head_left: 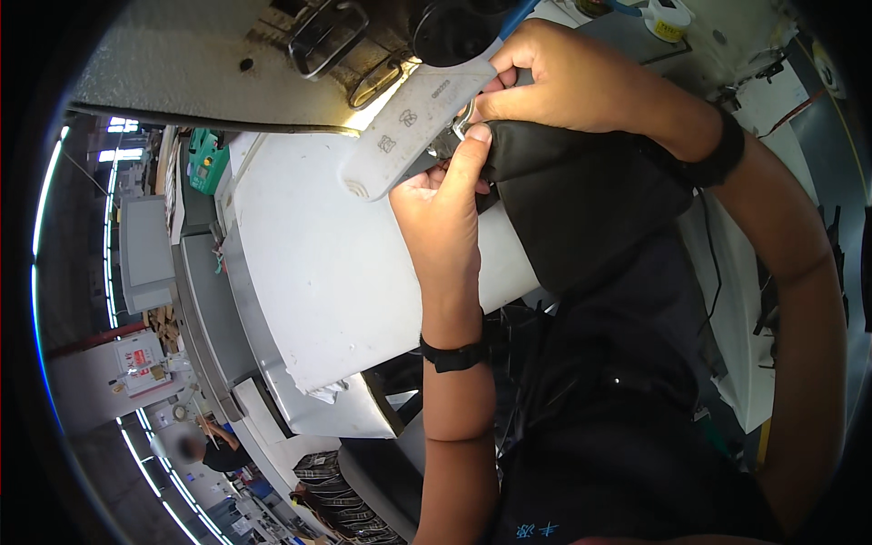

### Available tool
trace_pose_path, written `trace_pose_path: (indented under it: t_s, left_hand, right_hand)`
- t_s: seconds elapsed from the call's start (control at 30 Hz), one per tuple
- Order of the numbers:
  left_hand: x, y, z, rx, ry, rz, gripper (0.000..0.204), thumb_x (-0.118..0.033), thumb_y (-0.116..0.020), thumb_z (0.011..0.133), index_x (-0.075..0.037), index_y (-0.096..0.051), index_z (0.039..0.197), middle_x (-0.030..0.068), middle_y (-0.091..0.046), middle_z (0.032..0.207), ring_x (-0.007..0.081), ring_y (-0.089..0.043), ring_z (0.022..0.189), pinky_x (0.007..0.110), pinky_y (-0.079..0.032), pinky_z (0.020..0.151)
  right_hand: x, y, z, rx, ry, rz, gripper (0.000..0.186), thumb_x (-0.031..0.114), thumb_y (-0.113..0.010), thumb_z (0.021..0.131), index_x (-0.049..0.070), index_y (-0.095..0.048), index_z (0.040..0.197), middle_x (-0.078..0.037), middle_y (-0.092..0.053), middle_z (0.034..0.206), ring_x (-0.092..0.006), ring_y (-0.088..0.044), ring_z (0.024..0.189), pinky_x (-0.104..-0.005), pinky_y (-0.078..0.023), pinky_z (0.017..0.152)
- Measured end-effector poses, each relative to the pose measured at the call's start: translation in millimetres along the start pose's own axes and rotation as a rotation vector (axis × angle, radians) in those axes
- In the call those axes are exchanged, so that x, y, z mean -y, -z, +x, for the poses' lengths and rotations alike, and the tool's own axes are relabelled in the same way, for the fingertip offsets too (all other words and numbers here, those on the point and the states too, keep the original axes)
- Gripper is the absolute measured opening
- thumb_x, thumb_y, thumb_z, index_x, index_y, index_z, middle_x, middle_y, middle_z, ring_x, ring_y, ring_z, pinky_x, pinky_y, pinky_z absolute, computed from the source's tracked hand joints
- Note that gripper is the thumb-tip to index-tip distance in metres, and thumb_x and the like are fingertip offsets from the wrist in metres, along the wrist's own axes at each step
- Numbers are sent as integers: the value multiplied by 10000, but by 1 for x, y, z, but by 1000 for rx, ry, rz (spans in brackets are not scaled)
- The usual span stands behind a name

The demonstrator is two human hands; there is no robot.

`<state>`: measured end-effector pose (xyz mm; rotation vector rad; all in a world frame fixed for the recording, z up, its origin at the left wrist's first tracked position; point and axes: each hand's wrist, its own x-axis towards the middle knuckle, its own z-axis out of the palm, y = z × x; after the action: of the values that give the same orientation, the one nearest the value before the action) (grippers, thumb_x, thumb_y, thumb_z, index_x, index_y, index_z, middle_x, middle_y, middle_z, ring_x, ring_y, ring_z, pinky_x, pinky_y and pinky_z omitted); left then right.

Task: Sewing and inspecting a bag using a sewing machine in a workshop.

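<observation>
Dark cloth (581, 195) lies beneath the head of a sewing machine (218, 54), its loose part hanging toward my body. At the cloth's left edge, my left hand (440, 213) pinches the fabric with thumb against fingers. Just beyond it, my right hand (563, 77) holds the same cloth, its bent fingers close to a small metal part (463, 120), apparently the presser foot. A pale grey cover plate (409, 132) slants across in front and hides the needle area and some fingertips.
The white worktable (336, 263) spreads to the left of my hands. A small white bottle (669, 20) stands at the far right. Further left are a green machine (207, 162), a grey counter (213, 309) and another person (218, 447) in the distance.
</observation>
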<state>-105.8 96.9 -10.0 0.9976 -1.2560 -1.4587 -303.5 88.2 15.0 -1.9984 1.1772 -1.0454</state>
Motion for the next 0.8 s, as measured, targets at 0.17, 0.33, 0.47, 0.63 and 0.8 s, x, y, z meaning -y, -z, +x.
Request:
trace_pose_path:
  t_s: [0.17,0.33,0.47,0.63,0.8]
  left_hand:
    - [-1,-1,1,-7,12,-10,366,-126,-768,913,50,-642,1208,34,-683,911,64,-576,684,211,-455,624]
    - [-1,-2,1,-26,20,7,369,-124,-773,909,46,-645,1211,39,-691,930,67,-591,702,213,-468,631]
    - [-3,-1,2,-13,16,4,376,-125,-778,905,43,-644,1213,41,-694,945,63,-598,710,212,-472,631]
    - [-4,-2,2,-23,20,22,360,-127,-779,907,40,-648,1198,37,-694,935,60,-598,704,211,-474,624]
    - [-4,-1,3,-14,15,41,361,-132,-786,904,39,-649,1191,37,-698,924,62,-601,697,212,-473,607]
  right_hand:
    - [0,-1,2,-51,-4,22,316,289,-777,868,-3,-687,788,-32,-530,630,-117,-482,600,-303,-372,560]
    - [-4,-5,2,-101,52,-28,370,282,-775,868,-13,-608,718,-47,-503,613,-113,-463,587,-312,-358,543]
    - [-3,-4,2,-88,14,-19,398,275,-774,869,-14,-563,695,-52,-482,609,-111,-445,583,-313,-346,536]
    - [0,2,3,-18,-49,-126,242,196,-702,883,-4,-628,768,-96,-577,665,-193,-539,610,-344,-434,607]
    - [1,1,2,-67,67,-64,211,156,-657,882,4,-585,756,-132,-538,647,-267,-505,577,-383,-432,616]
